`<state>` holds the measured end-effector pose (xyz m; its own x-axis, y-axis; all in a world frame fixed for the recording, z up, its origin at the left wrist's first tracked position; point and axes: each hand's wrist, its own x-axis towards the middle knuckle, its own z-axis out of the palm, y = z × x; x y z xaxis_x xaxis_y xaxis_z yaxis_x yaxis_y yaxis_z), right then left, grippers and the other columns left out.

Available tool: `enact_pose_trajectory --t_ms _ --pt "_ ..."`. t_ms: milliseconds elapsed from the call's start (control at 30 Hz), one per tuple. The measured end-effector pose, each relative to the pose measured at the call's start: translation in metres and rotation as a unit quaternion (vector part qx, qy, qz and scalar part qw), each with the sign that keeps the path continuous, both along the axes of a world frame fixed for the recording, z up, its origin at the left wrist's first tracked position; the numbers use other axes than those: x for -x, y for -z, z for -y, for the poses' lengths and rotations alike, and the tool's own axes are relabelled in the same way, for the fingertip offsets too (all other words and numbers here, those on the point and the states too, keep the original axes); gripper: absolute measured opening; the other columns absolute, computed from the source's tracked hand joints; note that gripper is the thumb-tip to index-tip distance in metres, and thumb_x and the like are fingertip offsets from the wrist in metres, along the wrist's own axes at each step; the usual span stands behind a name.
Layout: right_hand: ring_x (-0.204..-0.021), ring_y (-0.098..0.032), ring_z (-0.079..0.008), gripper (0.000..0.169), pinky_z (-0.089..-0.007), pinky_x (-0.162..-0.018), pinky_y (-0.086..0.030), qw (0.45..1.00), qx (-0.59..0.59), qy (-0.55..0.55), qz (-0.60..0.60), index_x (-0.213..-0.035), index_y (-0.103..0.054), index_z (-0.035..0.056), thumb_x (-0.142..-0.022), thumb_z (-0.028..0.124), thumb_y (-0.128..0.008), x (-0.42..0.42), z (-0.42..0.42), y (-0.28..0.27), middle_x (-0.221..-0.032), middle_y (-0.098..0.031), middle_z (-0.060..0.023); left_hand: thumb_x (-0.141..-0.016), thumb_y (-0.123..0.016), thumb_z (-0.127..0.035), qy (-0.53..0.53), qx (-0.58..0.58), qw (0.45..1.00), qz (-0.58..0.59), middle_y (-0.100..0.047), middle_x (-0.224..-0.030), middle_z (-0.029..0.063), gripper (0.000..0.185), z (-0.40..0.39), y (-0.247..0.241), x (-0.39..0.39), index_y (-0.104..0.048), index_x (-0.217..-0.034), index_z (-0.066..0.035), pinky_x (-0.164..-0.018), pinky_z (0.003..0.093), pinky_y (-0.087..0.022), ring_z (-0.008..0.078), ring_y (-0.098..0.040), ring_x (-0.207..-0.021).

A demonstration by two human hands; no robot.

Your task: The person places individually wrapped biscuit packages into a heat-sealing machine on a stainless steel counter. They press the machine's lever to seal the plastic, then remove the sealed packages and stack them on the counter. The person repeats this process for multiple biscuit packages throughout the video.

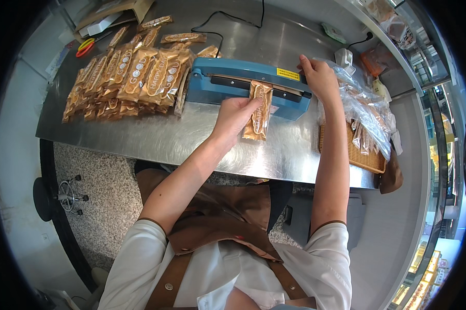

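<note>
My left hand [235, 116] pinches a gold-and-clear packet with a long printed biscuit [260, 116] in it. The packet's upper end lies at the jaw of a blue hand impulse sealer [213, 87], and its lower end reaches over the steel table. At the sealer's right end, my right hand [320, 79] grips the tip of the lever arm [252, 68]; its fingers partly hide that tip. A yellow label with writing is stuck on the lever. Left of the sealer rises a heap of similar packets [136, 73], stacked close together.
A wicker basket [366, 159] with clear plastic bags [356, 104] sits at the right. Orange-handled scissors [86, 48] and a cardboard box [113, 13] lie at the back left. A black cord [227, 14] runs behind the sealer. The steel table's [202, 135] front edge is near my apron [233, 205].
</note>
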<state>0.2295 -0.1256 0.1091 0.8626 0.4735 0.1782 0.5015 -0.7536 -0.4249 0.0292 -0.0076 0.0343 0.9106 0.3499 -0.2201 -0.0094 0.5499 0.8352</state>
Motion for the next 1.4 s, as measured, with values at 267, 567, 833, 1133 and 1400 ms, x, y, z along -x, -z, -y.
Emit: enact_pose_trajectory --t_ms 267,567,833,1133,1400 --pt "-0.096 -0.067 -0.0405 0.051 -0.0463 -0.086 -0.051 1.000 0.025 0.004 0.001 -0.101 -0.076 0.0099 -0.097 0.052 -0.047 -0.001 0.001 0.002 -0.094 -0.071 -0.0216 -0.097 -0.063 -0.017 0.017 0.008 1.000 0.003 -0.070 -0.088 0.0075 0.023 -0.004 0.007 -0.002 -0.069 -0.101 0.005 -0.066 0.0236 -0.052 0.0102 -0.066 -0.074" --pt "-0.097 -0.066 -0.0420 0.047 -0.0476 -0.086 -0.051 1.000 0.023 0.005 0.010 -0.101 -0.075 0.0094 -0.097 0.048 -0.048 0.000 0.002 0.007 -0.095 -0.071 -0.0228 -0.095 -0.064 -0.018 -0.005 -0.008 1.000 -0.014 -0.070 -0.082 0.0050 0.024 -0.002 0.007 -0.004 -0.071 -0.094 0.005 -0.063 0.0241 -0.049 0.0075 -0.063 -0.070" --pt "-0.093 -0.066 -0.0438 0.043 -0.0493 -0.084 -0.051 0.999 0.036 0.026 0.030 -0.096 -0.075 0.0099 -0.097 0.042 -0.047 0.005 0.001 0.011 -0.091 -0.070 -0.0236 -0.097 -0.063 -0.022 0.027 -0.044 0.998 -0.034 -0.071 -0.092 0.0091 0.028 -0.004 0.011 0.000 -0.068 -0.104 0.005 -0.069 0.0253 -0.054 0.0115 -0.068 -0.079" --pt "-0.089 -0.066 -0.0447 0.041 -0.0495 -0.083 -0.052 0.999 0.022 0.029 0.039 -0.091 -0.075 0.0087 -0.096 0.040 -0.048 0.006 0.002 0.018 -0.087 -0.070 -0.0237 -0.098 -0.063 -0.024 0.088 -0.079 0.992 -0.049 -0.073 -0.096 0.0128 0.032 -0.001 0.013 0.007 -0.066 -0.109 0.006 -0.071 0.0249 -0.055 0.0117 -0.068 -0.081" --pt "-0.087 -0.067 -0.0441 0.041 -0.0490 -0.081 -0.052 0.999 0.013 0.028 0.038 -0.088 -0.075 0.0066 -0.096 0.038 -0.049 0.005 0.002 0.018 -0.084 -0.069 -0.0239 -0.099 -0.062 -0.023 0.104 -0.079 0.991 -0.027 -0.072 -0.098 0.0134 0.032 0.001 0.018 0.014 -0.066 -0.109 0.007 -0.076 0.0243 -0.054 0.0121 -0.068 -0.086"
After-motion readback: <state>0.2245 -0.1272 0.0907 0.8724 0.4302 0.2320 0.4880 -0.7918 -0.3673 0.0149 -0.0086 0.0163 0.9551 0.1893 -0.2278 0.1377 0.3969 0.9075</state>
